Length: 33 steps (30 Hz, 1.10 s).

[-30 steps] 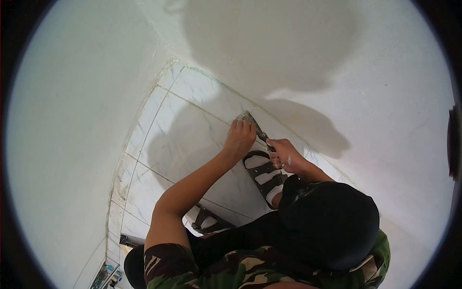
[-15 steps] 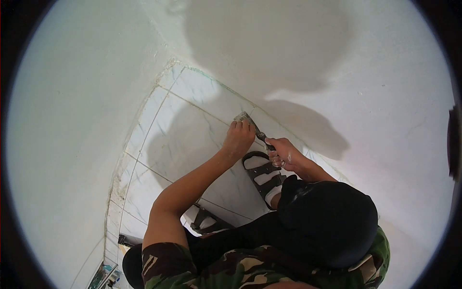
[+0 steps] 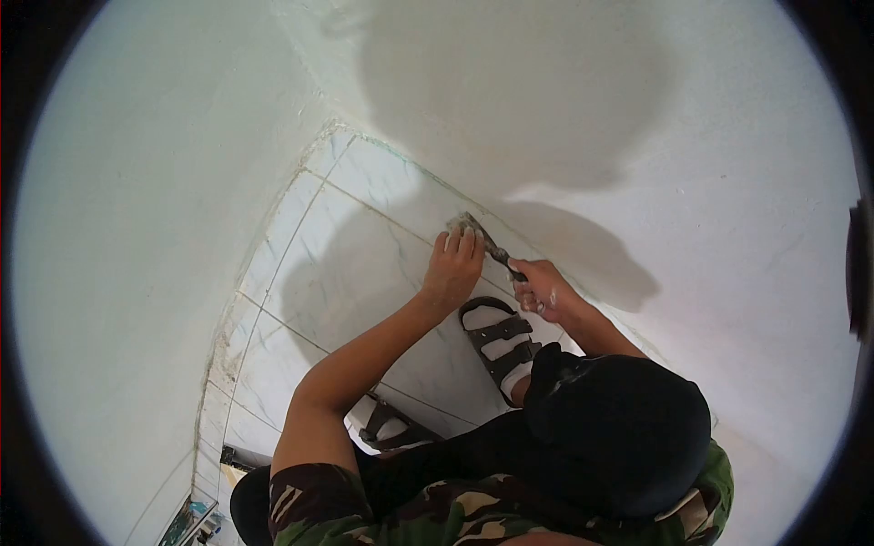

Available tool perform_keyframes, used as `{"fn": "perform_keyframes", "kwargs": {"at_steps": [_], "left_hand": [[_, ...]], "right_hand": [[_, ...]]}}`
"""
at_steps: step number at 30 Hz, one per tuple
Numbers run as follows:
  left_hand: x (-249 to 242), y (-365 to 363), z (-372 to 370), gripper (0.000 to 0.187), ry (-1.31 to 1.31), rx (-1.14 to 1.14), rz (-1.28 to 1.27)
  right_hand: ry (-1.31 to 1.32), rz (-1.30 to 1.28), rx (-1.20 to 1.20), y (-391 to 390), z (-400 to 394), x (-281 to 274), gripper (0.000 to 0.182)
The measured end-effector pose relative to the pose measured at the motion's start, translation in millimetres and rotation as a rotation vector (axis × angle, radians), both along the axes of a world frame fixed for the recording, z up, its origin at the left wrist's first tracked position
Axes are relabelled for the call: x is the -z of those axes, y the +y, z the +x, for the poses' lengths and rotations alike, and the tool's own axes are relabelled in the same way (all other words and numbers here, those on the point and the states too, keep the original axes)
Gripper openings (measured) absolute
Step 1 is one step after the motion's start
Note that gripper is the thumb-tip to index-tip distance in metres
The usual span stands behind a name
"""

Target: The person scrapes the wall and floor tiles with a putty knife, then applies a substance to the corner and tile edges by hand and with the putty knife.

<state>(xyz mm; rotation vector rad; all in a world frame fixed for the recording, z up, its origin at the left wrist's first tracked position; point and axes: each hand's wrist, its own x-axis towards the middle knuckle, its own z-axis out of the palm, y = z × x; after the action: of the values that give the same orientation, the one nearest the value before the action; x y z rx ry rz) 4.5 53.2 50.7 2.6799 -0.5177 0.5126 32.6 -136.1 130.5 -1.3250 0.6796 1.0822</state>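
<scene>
My right hand (image 3: 546, 289) is wrapped round the dark handle of a scraper (image 3: 496, 248), with whitish smears on its fingers. The scraper slants up to the left over the marbled floor tiles (image 3: 364, 264), close to the foot of the right wall. At its blade end, my left hand (image 3: 455, 268) has its bent fingers together against the blade. A pale, crumbly material (image 3: 458, 221) shows beside those fingertips. Exactly how the left fingertips grip the blade is hidden.
Two dark strapped sandals (image 3: 503, 346) are on my feet below the hands. Pale walls (image 3: 137, 227) meet at a corner above the tiles. A large black rounded shape (image 3: 624, 432) covers the lower right. Small items (image 3: 196, 523) lie at the lower left.
The tiles and feet appear slightly lower in view. My left fingers have shifted a little along the blade end; the right hand still holds the handle.
</scene>
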Motion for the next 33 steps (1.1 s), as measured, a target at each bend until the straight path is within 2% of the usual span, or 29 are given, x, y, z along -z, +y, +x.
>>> {"fn": "perform_keyframes", "kwargs": {"at_steps": [4,7,9,12,15,19,21,22,25,28,31,33], "left_hand": [[13,-4,22,0.031,0.082,-0.033,0.031],[13,-12,19,0.03,0.188,-0.002,0.114],[13,-14,19,0.029,0.231,0.11,0.068],[14,-23,28,0.03,0.218,-0.008,0.126],[13,-23,28,0.025,0.296,0.032,0.098],[13,-24,23,0.023,0.234,0.023,0.148],[16,-16,38,0.02,0.267,-0.077,0.195],[19,-11,41,0.02,0.267,-0.081,0.195],[15,9,42,0.019,0.151,-0.057,0.163],[6,-3,40,0.019,0.284,-0.035,0.157],[11,-6,34,0.021,0.355,0.005,0.176],[14,0,44,0.018,0.216,-0.021,0.113]], "right_hand": [[0.011,0.042,-0.004,9,15,9,0.031],[-0.004,-0.06,0.013,9,7,-2,0.031],[0.027,-0.08,0.034,1,8,-5,0.031],[0.051,-0.039,0.016,-1,30,5,0.032],[-0.051,-0.1,0.019,-1,21,0,0.032],[0.012,-0.101,0.0,2,17,-1,0.032],[-0.196,-0.073,-0.022,16,27,23,0.034],[-0.197,-0.072,-0.026,19,30,26,0.034],[-0.181,-0.055,-0.077,31,31,27,0.034],[-0.171,-0.135,-0.064,24,31,8,0.034],[-0.042,-0.063,-0.041,21,32,4,0.035],[-0.059,-0.185,-0.04,34,46,9,0.035]]}}
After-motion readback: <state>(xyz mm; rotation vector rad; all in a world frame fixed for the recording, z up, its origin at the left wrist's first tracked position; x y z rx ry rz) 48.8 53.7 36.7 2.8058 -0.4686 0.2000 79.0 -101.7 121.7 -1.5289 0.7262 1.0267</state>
